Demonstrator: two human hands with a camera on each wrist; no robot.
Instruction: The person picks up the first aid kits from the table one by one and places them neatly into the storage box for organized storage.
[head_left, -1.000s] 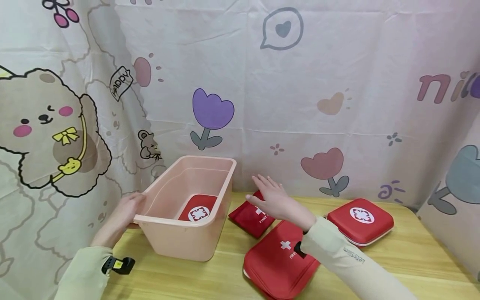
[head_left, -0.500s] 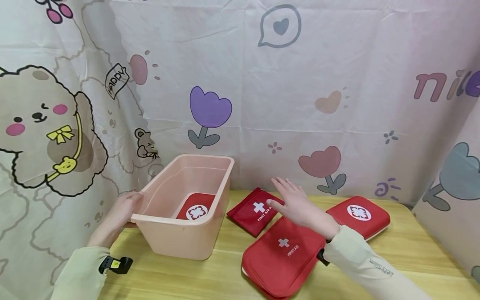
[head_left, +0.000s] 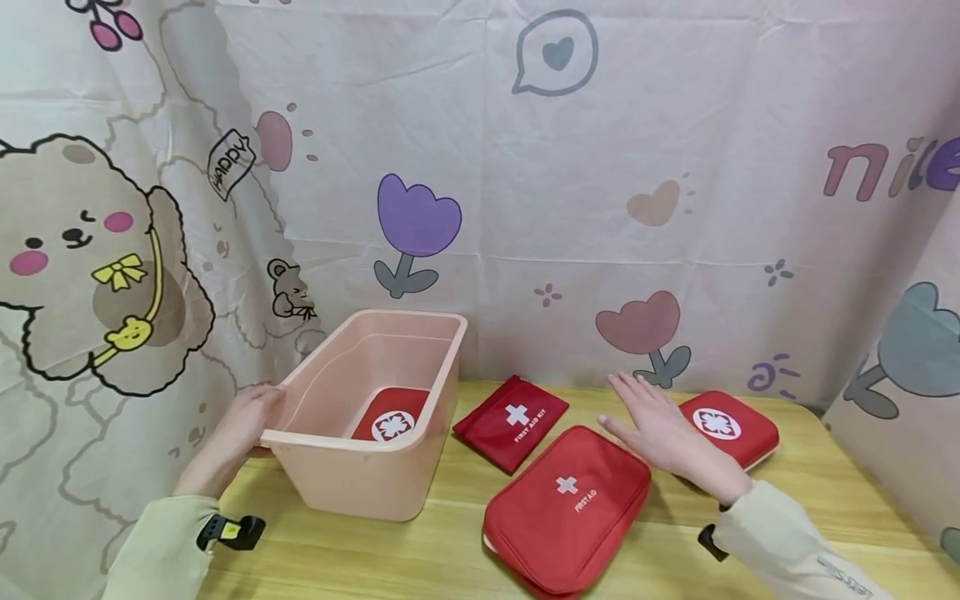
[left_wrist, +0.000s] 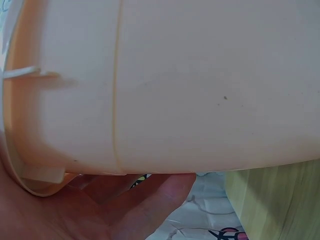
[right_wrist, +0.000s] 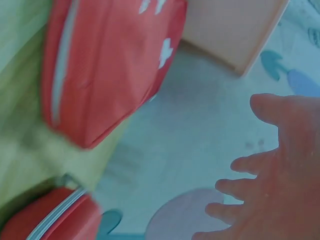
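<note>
My left hand point(head_left: 249, 423) grips the left rim of a pink plastic bin point(head_left: 360, 483), its fingers bent over the edge; the left wrist view shows the thumb point(left_wrist: 155, 202) along the bin's outer wall. Inside the bin lies a red case point(head_left: 390, 414) with a white emblem. My right hand point(head_left: 663, 433), fingers straight and holding nothing, hovers over the table between two red kits. To its left lies a first aid bag point(head_left: 555, 533) with a white cross; close on its right, partly covered by it, is a hard red first aid case point(head_left: 738, 433).
A flat red first aid pouch point(head_left: 498, 437) lies between the bin and the first aid bag. Everything stands on a wooden table point(head_left: 360, 554). A printed curtain point(head_left: 510, 167) hangs behind the table and along both sides.
My right hand has moved rightward, from above the pouch across the first aid bag to beside the hard case, uncovering the pouch and bag. The left hand keeps its grip on the bin.
</note>
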